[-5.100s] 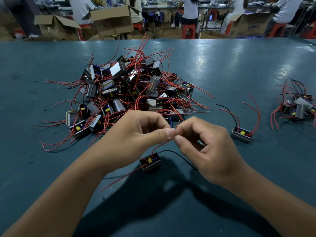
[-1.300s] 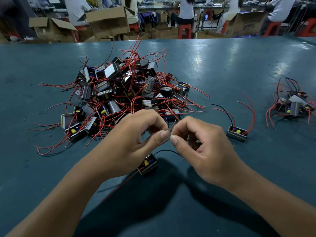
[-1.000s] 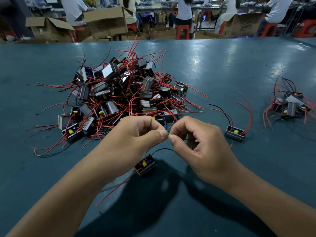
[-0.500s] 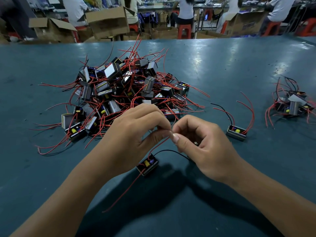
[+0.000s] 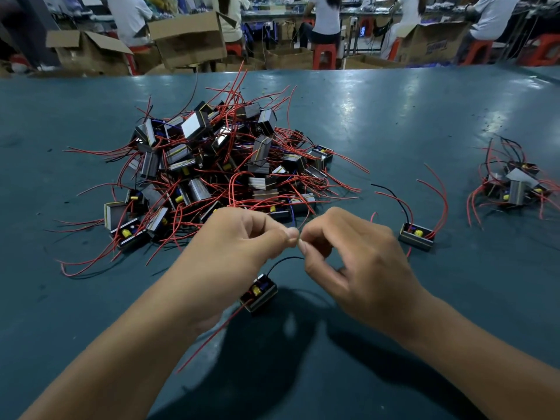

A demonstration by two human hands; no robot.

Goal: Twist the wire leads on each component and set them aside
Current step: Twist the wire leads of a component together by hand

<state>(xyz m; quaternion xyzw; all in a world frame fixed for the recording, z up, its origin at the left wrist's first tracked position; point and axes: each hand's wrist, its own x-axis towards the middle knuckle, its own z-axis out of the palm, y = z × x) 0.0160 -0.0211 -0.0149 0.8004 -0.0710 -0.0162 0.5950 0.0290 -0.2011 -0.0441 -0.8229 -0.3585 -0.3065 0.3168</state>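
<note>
A small black component (image 5: 258,293) with a yellow part on top sits on the teal table (image 5: 394,122) just below my hands. Its black lead arcs up into my fingers and a red lead trails toward the front left. My left hand (image 5: 239,241) and my right hand (image 5: 354,256) meet thumb to fingertip above it, both pinching the ends of its wire leads. The pinched wire tips are hidden between my fingers. A large pile of like components (image 5: 212,165) with red wires lies behind my hands.
One lone component (image 5: 416,236) with red and black leads rests right of my hands. A small heap of components (image 5: 515,186) lies at the far right. Beyond the table's far edge stand cardboard boxes (image 5: 188,40), red stools and seated people.
My fingertips have shifted slightly against each other around the pinched leads. The component below has stayed in about the same spot, and its black lead now arcs a little higher.
</note>
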